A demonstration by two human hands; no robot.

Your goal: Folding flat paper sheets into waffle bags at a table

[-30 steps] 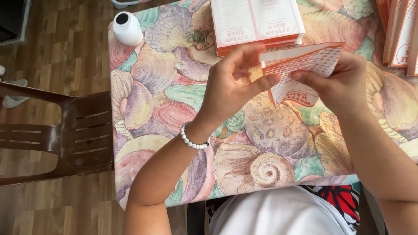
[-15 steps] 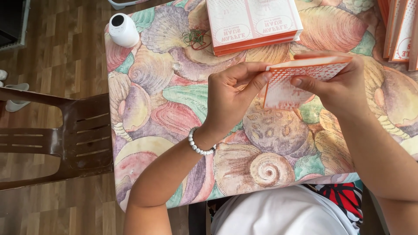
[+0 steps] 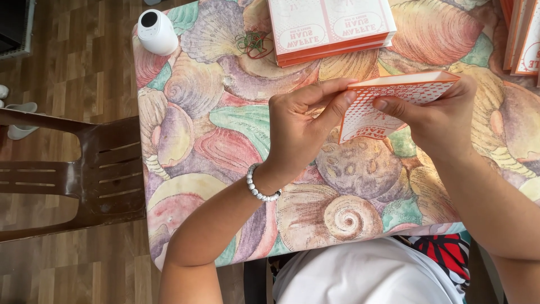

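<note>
The left hand (image 3: 301,126) and the right hand (image 3: 436,115) hold a small orange-and-white paper carton (image 3: 388,101) above the shell-patterned table (image 3: 225,124). Fingers of both hands pinch its edges from 9 and 3 o'clock. At 12 o'clock, farther, lies a stack of flat cartons (image 3: 329,25).

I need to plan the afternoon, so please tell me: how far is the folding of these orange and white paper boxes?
Done: no finished box shows on the shell-pattern tablecloth. In hand: one orange and white box, partly opened, is pinched by the left hand and the right hand. Left: a stack of flat box blanks lies at the top edge, more blanks at the far right. It seems an early stage.
</note>
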